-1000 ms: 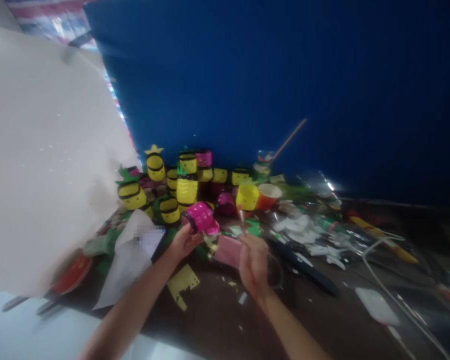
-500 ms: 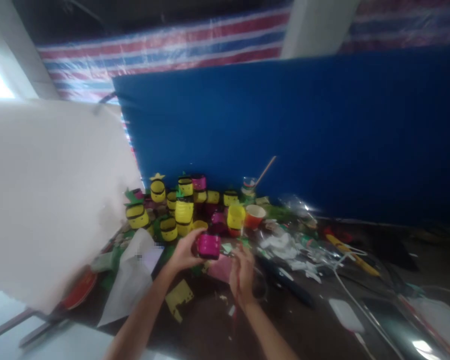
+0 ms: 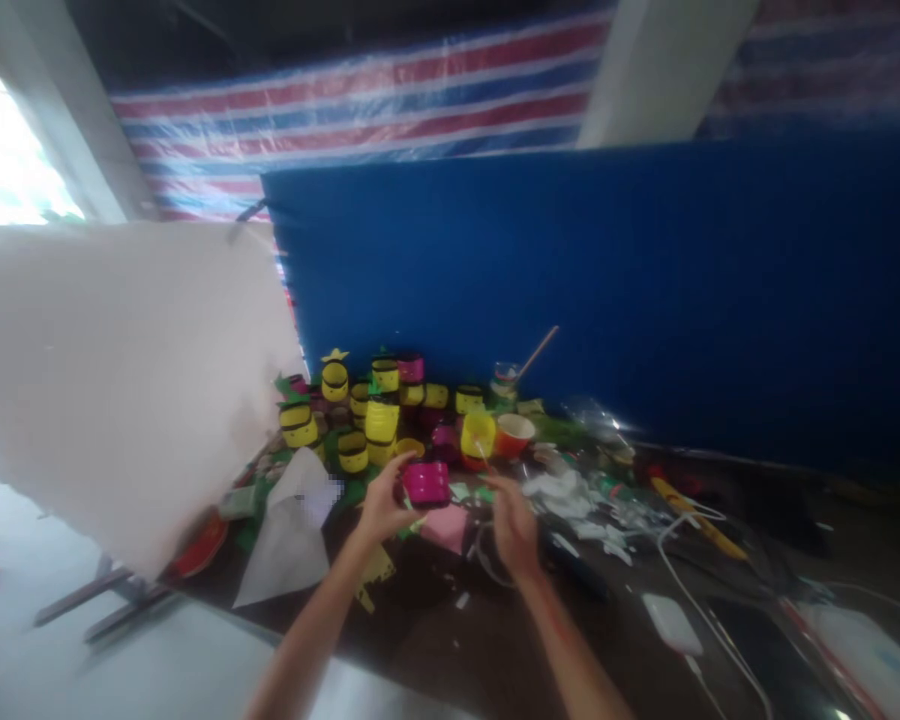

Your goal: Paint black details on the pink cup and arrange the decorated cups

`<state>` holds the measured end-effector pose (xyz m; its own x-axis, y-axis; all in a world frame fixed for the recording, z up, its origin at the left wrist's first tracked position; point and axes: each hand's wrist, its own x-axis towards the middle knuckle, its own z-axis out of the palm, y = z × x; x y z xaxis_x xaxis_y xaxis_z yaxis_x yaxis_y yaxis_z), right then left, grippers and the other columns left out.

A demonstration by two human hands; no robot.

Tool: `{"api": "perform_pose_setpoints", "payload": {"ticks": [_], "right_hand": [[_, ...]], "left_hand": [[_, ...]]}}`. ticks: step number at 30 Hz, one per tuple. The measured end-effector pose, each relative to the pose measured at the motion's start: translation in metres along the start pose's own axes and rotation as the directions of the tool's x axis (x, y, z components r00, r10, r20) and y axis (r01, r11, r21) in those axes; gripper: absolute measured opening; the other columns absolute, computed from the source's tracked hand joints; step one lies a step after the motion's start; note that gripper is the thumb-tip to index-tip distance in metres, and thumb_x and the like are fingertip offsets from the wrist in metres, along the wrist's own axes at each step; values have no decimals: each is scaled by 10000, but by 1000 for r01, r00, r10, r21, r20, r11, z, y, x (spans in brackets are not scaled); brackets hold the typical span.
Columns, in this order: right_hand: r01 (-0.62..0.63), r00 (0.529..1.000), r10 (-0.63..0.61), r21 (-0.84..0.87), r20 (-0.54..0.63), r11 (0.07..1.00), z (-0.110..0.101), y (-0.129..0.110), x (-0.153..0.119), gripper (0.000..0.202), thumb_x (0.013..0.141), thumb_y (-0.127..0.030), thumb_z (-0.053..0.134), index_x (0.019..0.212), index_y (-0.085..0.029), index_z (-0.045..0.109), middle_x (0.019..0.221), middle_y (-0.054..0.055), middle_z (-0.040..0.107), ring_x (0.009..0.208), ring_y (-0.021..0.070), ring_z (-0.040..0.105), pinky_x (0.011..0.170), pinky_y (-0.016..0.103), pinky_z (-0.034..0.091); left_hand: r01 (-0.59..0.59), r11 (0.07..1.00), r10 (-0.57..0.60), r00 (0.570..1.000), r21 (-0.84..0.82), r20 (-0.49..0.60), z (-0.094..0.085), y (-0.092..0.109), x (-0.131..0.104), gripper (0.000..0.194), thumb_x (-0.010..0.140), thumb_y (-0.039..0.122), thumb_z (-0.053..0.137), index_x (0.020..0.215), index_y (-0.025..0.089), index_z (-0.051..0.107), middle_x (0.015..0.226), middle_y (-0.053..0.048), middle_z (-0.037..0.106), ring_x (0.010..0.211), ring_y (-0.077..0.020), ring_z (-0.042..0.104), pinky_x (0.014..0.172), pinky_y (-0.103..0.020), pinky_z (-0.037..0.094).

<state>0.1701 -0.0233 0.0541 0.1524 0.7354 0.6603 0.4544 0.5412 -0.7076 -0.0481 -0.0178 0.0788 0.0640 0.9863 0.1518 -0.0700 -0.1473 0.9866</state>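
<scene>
My left hand (image 3: 385,505) is closed around a small magenta paper cylinder (image 3: 427,484) with dark edges, fingers above and thumb below. To its right, my right hand (image 3: 514,522) is closed on a thin stick (image 3: 483,455), whose far end reaches to the yellow cup (image 3: 478,434). What is on the stick's tip is too blurred to tell. Beyond my left hand stand several yellow paper cylinders (image 3: 352,452) with dark bands and small faces, some topped with green leaves. A pink sheet (image 3: 445,527) lies on the table under my hands.
An orange cup (image 3: 514,434) with a white inside stands beside the yellow one. White scraps (image 3: 577,505), a yellow-handled tool (image 3: 697,517), a white power bank (image 3: 672,624) with a cable, and a white paper sheet (image 3: 289,540) lie about. A blue panel (image 3: 570,270) rises behind the table.
My right hand has moved away from the magenta cylinder, and its stick now points forward to the yellow cup. My left hand still holds the cylinder. The view has shifted slightly.
</scene>
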Motion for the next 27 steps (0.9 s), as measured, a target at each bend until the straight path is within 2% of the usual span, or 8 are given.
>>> {"api": "perform_pose_setpoints", "payload": {"ticks": [2, 4, 7, 9, 13, 18, 23, 27], "right_hand": [[-112, 993, 108, 105, 41, 988, -14, -9, 4, 238, 872, -326, 477, 992, -167, 607, 897, 76, 679, 823, 182, 645, 745, 335, 527], [-256, 966, 240, 237, 95, 937, -27, -13, 1, 224, 827, -342, 557, 956, -173, 629, 850, 57, 694, 782, 173, 653, 720, 307, 528], [-463, 885, 438, 410, 161, 785, -38, -10, -12, 185, 718, -333, 687, 822, -180, 676, 795, 41, 703, 744, 166, 653, 712, 285, 521], [-538, 835, 518, 475, 187, 696, -39, -5, -22, 181, 653, -329, 739, 755, -187, 692, 751, 34, 703, 700, 159, 647, 678, 275, 521], [-584, 792, 575, 525, 203, 619, -30, 4, -37, 213, 583, -357, 778, 708, -200, 705, 684, 26, 698, 618, 143, 634, 603, 264, 519], [-618, 749, 627, 564, 213, 547, -16, 2, -38, 276, 565, -414, 787, 713, -195, 706, 659, 31, 690, 593, 141, 634, 566, 258, 521], [-621, 742, 637, 570, 208, 538, -1, -3, -33, 320, 629, -491, 731, 744, -195, 696, 649, 15, 664, 580, 122, 613, 564, 248, 515], [-632, 750, 620, 524, 229, 571, 10, -1, -35, 323, 651, -491, 716, 757, -187, 697, 645, 19, 662, 578, 120, 609, 559, 239, 500]], "left_hand": [[-49, 998, 50, 999, 34, -16, 0, -9, -2, 744, 470, 106, 734, 1182, 201, 541, 1003, -57, 624, 708, -143, 558, 626, -234, 443], [-104, 990, 108, 994, 100, -34, -2, -21, -2, 753, 488, 112, 724, 1209, 195, 525, 915, -36, 631, 645, -117, 528, 585, -216, 428], [-153, 962, 173, 982, 226, -70, -8, -43, -2, 802, 513, 132, 715, 1274, 192, 470, 890, -25, 632, 584, -83, 482, 544, -201, 414], [-180, 931, 219, 972, 318, -91, -12, -56, -4, 825, 529, 146, 715, 1304, 187, 436, 926, -37, 631, 552, -63, 453, 514, -192, 400], [-191, 896, 266, 954, 402, -140, -18, -68, -10, 820, 564, 186, 726, 1322, 181, 411, 904, -42, 633, 534, -58, 454, 479, -185, 394], [-187, 911, 262, 951, 368, -165, -20, -64, -14, 792, 590, 195, 718, 1317, 188, 405, 1009, -69, 626, 594, -79, 529, 517, -207, 446], [-183, 916, 245, 960, 356, -136, -20, -65, -13, 778, 591, 163, 702, 1313, 163, 411, 777, -1, 623, 611, -105, 554, 545, -217, 462], [-177, 933, 223, 968, 315, -117, -20, -64, -14, 789, 604, 205, 721, 1323, 173, 398, 815, -16, 631, 643, -117, 578, 562, -227, 481]]}}
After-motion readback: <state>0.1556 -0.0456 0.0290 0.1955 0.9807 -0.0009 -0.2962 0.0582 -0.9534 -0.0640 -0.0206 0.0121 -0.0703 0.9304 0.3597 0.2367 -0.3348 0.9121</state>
